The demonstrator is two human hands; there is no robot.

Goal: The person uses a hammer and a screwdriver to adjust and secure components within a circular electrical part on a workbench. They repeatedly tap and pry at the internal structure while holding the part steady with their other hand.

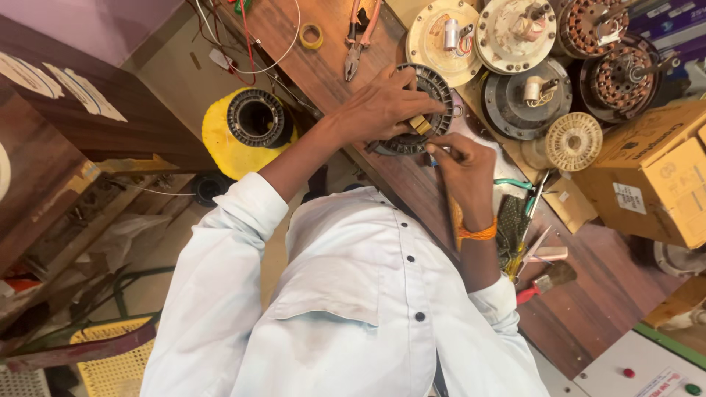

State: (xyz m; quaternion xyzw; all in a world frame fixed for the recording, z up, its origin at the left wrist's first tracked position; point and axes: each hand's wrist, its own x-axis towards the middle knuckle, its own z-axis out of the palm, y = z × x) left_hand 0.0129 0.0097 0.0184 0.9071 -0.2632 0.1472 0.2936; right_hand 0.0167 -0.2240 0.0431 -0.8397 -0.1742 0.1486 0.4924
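A dark ribbed stator ring (434,82) lies on the wooden workbench (588,309) in front of me. My left hand (379,109) covers the ring's left side and grips it, with a small tan piece (421,123) by its fingertips. My right hand (463,167), an orange thread band on its wrist, pinches a small thin tool at the ring's lower edge. The tool's tip is hidden by the fingers. My white buttoned shirt fills the lower middle of the view.
Several fan motor parts (526,95) and copper-wound stators (625,77) crowd the bench's far right, beside a cream spool (573,141) and cardboard boxes (654,169). Pliers (358,40) and a tape roll (312,35) lie beyond the ring. Hand tools (533,250) lie by my right forearm. A yellow stool (228,143) stands left.
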